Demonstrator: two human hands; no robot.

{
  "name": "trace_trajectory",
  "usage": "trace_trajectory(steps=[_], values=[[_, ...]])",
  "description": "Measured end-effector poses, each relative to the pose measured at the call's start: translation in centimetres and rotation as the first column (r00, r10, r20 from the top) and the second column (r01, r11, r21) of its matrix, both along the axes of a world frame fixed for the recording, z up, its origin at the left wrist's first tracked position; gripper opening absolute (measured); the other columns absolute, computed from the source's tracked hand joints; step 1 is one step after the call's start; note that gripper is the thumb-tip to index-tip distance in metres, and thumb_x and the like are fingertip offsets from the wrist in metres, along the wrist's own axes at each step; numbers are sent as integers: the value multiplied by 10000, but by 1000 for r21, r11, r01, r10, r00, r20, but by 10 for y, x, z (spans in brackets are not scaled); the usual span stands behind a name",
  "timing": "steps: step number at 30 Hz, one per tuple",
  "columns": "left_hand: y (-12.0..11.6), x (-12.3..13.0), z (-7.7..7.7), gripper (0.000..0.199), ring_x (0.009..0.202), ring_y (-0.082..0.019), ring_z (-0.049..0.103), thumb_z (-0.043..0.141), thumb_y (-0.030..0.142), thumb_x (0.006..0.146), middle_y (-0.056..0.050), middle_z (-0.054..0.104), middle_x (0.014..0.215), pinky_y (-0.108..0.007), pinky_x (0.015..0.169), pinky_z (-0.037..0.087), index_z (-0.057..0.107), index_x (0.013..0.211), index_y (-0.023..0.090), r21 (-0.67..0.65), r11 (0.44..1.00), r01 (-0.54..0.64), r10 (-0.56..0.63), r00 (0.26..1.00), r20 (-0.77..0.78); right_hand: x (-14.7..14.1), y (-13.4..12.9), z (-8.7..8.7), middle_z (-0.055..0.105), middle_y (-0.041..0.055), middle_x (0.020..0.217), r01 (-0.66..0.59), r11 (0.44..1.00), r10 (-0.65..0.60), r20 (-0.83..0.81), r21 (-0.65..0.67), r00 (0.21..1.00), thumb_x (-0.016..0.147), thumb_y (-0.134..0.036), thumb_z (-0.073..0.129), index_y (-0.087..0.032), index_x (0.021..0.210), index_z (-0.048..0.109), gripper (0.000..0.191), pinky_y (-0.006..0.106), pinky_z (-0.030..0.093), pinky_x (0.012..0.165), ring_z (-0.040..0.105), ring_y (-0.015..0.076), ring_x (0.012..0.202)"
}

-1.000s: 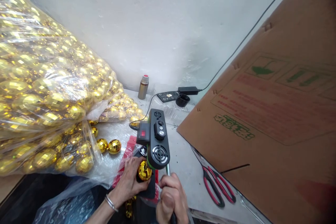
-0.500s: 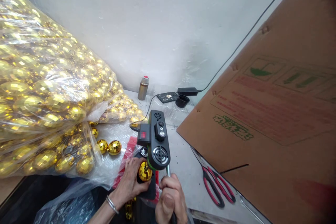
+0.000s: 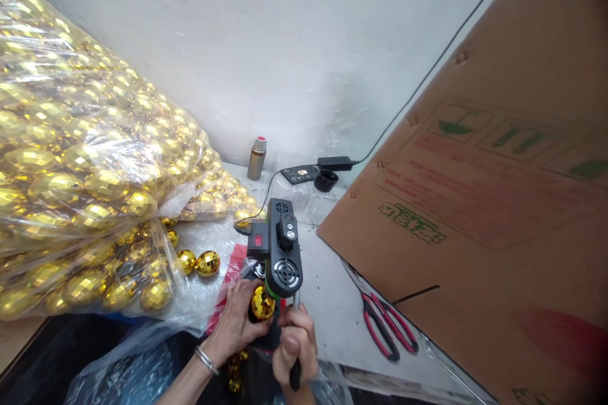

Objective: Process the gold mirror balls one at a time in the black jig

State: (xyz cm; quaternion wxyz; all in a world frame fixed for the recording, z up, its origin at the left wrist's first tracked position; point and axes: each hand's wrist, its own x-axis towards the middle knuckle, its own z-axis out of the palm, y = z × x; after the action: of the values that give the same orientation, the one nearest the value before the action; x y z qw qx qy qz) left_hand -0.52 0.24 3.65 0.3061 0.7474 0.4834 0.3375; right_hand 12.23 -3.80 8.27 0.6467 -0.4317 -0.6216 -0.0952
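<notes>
From my remote view, the left hand [image 3: 235, 316] has its fingers curled round a gold ball [image 3: 263, 302] at the near end of the black device [image 3: 284, 250], likely to steady its round body. The right hand's [image 3: 297, 345] fingers are closed on the lever [image 3: 296, 299], which I judge gives control from the side. The scissors [image 3: 389, 329] lie on the worktop [image 3: 327, 304], apart from both hands, beside the carton [image 3: 456, 202].

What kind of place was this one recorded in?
Probably a small workshop or packing corner: a large clear bag full of shiny gold balls, a big printed cardboard box, and a bench-top device whose lever the right hand grips.
</notes>
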Motion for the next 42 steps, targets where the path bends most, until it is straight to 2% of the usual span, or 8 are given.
trace_trajectory(steps=[5,11,16,21,26,31,35,42], values=[[6,1,1,470,1021,-312,616,758,207,709,-81,672,1055,-500,925,485,622,1159,208,26,1000,-4,4,1000,8,3,-4,41,558,-21,711,-67,995,69,25,-68,997,1037,-191,347,-220,724,471,338,249,461,578,548,111,608],[-23,-15,-9,572,1174,-351,623,753,238,773,-147,667,1253,-549,994,516,559,1311,227,66,996,54,-56,998,39,-2,-11,99,509,-20,697,-159,958,116,-185,-238,976,1016,-136,411,-205,753,527,296,229,401,548,522,105,615],[-42,-49,-3,735,1318,-387,553,750,461,816,-172,591,1435,-570,1074,481,455,1456,251,228,974,-1,16,998,-65,-6,-9,86,494,-24,700,-135,974,110,-140,-181,984,1002,-97,399,-211,731,484,306,226,411,560,517,98,618],[24,-76,38,360,1239,-355,588,446,241,959,-180,656,1297,-559,1071,433,578,1291,194,308,933,-188,282,913,-294,-7,-10,78,507,-15,705,-122,980,108,-93,-154,990,992,-77,391,-217,733,474,306,234,417,552,529,107,618],[72,-81,52,294,975,-357,682,615,208,790,-134,714,925,-487,919,497,610,1082,177,112,977,-181,212,872,-442,-5,-12,80,515,-13,726,-144,977,131,-85,-160,988,997,-80,392,-209,746,485,296,219,419,557,525,95,621],[57,-62,53,450,993,-289,709,581,460,862,-92,711,1046,-421,889,539,483,1211,193,-174,947,-270,275,961,7,-5,-12,95,495,-28,705,-158,962,122,-167,-222,978,1020,-122,392,-209,778,511,283,211,402,548,491,90,592],[22,-34,42,579,1038,-248,722,558,578,874,-94,715,1157,-389,910,559,409,1295,209,-530,846,-49,386,742,548,-7,-9,112,475,-32,683,-156,950,98,-219,-269,971,1030,-153,403,-210,733,492,315,208,406,575,493,92,611],[-10,-9,-5,630,1263,-294,613,640,607,862,-135,640,1357,-412,1061,498,529,1313,182,-391,913,-118,335,764,551,-7,-11,111,469,-36,693,-172,945,113,-218,-277,969,1029,-152,403,-209,758,508,295,204,402,573,482,89,608]])
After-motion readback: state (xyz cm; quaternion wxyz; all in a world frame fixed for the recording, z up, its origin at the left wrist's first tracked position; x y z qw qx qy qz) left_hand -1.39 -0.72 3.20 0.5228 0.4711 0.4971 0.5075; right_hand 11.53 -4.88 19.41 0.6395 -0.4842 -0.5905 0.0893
